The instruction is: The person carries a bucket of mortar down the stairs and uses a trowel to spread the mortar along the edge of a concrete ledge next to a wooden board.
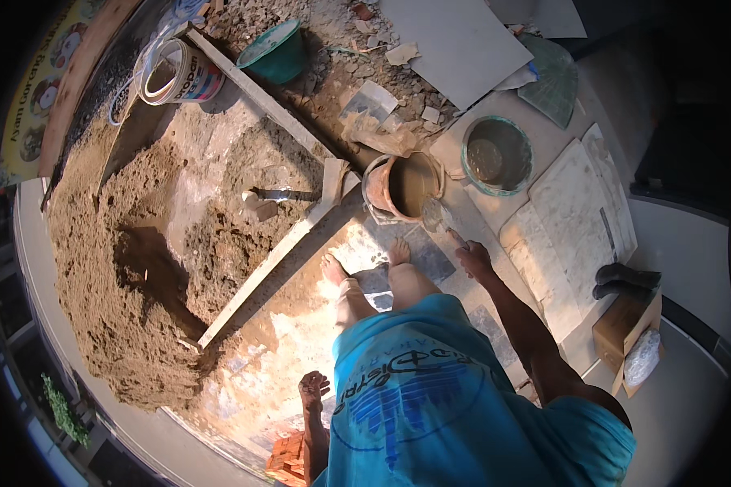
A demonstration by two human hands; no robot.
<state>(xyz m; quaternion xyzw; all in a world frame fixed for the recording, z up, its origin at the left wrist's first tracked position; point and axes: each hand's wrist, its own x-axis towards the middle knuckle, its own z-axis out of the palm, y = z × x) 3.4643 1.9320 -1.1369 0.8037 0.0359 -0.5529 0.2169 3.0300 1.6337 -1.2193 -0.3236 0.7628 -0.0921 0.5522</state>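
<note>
My right hand (473,261) is closed round the handle of a trowel (436,215), arm stretched forward. The trowel's blade, smeared grey, is at the near right rim of an orange bucket (375,187); whether it touches the rim I cannot tell. Murky brown liquid (413,188) fills part of that bucket. Low at my left side, my left hand (313,388) hangs with half-curled fingers apart and nothing visible in it. Orange bricks (287,458) lie beneath that forearm. My bare feet stand just short of the bucket.
Left lies a sand heap (97,268) edged by wooden boards (260,280). A white pail (179,73) and green basin (274,53) stand far off; a round green-rimmed tub (497,156) is right of the bucket. Rubble, sheets and a cardboard box (625,329) lie around.
</note>
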